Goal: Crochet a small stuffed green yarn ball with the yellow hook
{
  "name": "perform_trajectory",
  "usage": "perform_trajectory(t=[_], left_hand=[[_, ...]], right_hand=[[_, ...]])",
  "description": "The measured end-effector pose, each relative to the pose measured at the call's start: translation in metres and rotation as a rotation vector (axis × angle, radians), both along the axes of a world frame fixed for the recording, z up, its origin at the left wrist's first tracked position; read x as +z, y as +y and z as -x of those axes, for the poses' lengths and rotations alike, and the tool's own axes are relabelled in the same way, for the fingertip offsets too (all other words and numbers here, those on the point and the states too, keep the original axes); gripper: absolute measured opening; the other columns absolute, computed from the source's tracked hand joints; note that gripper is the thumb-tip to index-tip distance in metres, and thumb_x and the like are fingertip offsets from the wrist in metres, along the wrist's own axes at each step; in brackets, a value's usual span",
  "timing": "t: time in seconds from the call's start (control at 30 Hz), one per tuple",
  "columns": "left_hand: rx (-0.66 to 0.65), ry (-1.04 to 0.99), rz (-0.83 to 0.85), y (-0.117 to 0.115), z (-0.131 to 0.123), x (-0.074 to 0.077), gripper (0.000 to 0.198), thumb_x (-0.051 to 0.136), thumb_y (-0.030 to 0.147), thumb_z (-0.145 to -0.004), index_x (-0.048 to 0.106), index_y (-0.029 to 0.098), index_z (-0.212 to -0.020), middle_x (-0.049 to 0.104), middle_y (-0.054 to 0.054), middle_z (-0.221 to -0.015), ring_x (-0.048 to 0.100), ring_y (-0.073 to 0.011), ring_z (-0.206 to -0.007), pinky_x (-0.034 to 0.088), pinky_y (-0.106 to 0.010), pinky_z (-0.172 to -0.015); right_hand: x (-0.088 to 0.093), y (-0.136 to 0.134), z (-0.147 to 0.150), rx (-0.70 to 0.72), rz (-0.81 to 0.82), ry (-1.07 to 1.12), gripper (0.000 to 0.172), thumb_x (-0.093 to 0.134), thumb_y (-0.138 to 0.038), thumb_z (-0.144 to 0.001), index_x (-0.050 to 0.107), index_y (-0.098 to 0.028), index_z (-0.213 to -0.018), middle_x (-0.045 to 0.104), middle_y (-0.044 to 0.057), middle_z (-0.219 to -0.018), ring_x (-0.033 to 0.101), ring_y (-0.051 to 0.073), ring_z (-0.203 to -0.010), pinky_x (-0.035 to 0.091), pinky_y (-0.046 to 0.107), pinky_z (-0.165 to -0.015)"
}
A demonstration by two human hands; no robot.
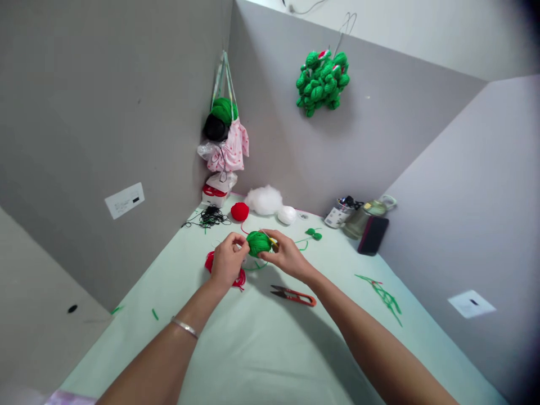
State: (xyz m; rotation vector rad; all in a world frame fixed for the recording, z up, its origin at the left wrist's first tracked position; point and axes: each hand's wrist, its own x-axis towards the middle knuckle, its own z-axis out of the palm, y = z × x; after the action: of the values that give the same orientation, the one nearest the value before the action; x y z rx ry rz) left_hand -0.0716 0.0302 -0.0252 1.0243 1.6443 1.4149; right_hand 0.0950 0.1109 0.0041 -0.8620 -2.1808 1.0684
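A green yarn ball is held above the table between my two hands. My right hand grips its right side, thumb below and fingers above. Beside those fingers shows a small yellow part of a thin tool, mostly hidden. My left hand is closed in a pinch against the ball's left edge; what lies between its fingertips is too small to make out. Under the left hand rests a bundle of red yarn. Orange-handled thread snips lie on the table just in front of the right hand.
Behind my hands are a red yarn ball, white stuffing, a white ball and tangled black yarn. A phone leans by a green bottle at right. Green yarn strands lie on the pale tabletop.
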Motion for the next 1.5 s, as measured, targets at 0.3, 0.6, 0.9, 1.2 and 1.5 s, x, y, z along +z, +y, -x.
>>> perform_trajectory(t=[0.3, 0.6, 0.9, 1.2, 1.5], left_hand=[[-0.139, 0.000, 0.117, 0.002, -0.011, -0.004, 0.036, 0.067, 0.035, -0.099, 0.064, 0.017, -0.130, 0.068, -0.011, -0.129, 0.070, -0.0254, -0.107, 0.061, -0.046, -0.090], [-0.157, -0.027, 0.115, 0.007, -0.016, -0.016, 0.035, 0.067, 0.034, -0.098, 0.064, 0.017, -0.129, 0.068, -0.011, -0.128, 0.070, -0.0251, -0.106, 0.061, -0.046, -0.089], [-0.194, -0.139, -0.132, -0.004, -0.026, -0.010, 0.031, 0.067, 0.045, -0.095, 0.062, 0.020, -0.111, 0.058, 0.005, -0.077, 0.042, -0.0065, -0.049, 0.034, -0.020, -0.045], [-0.178, -0.027, -0.178, -0.012, -0.034, -0.010, 0.021, 0.072, 0.037, -0.083, 0.065, 0.020, -0.093, 0.062, 0.002, -0.080, 0.048, -0.0096, -0.056, 0.036, -0.023, -0.052], [-0.153, 0.020, -0.081, -0.011, -0.035, -0.015, 0.020, 0.068, 0.030, -0.098, 0.066, 0.015, -0.110, 0.069, -0.002, -0.095, 0.065, -0.0138, -0.072, 0.057, -0.029, -0.064]], right_hand=[[-0.020, -0.004, -0.026, 0.000, 0.436, 0.213, 0.039, 0.072, -0.025, -0.069, 0.071, -0.017, -0.107, 0.056, -0.005, -0.073, 0.038, 0.008, -0.055, 0.028, 0.022, -0.049], [-0.030, -0.015, -0.045, 0.199, 0.805, 0.326, 0.034, 0.075, -0.039, -0.061, 0.060, -0.019, -0.085, 0.031, -0.012, -0.054, 0.016, 0.005, -0.046, 0.017, 0.019, -0.041], [-0.015, -0.003, -0.056, 0.136, 0.781, 0.376, 0.027, 0.068, -0.028, -0.074, 0.055, -0.024, -0.097, 0.026, -0.013, -0.059, 0.011, 0.006, -0.048, 0.011, 0.018, -0.042], [-0.016, -0.020, -0.040, -0.077, 0.604, 0.329, 0.037, 0.079, -0.050, -0.082, 0.059, -0.021, -0.095, 0.044, -0.008, -0.062, 0.030, 0.007, -0.047, 0.019, 0.020, -0.041], [-0.018, -0.029, -0.030, -0.104, 0.696, 0.389, 0.037, 0.081, -0.047, -0.077, 0.057, -0.021, -0.090, 0.040, -0.011, -0.057, 0.023, 0.004, -0.043, 0.013, 0.020, -0.039]])
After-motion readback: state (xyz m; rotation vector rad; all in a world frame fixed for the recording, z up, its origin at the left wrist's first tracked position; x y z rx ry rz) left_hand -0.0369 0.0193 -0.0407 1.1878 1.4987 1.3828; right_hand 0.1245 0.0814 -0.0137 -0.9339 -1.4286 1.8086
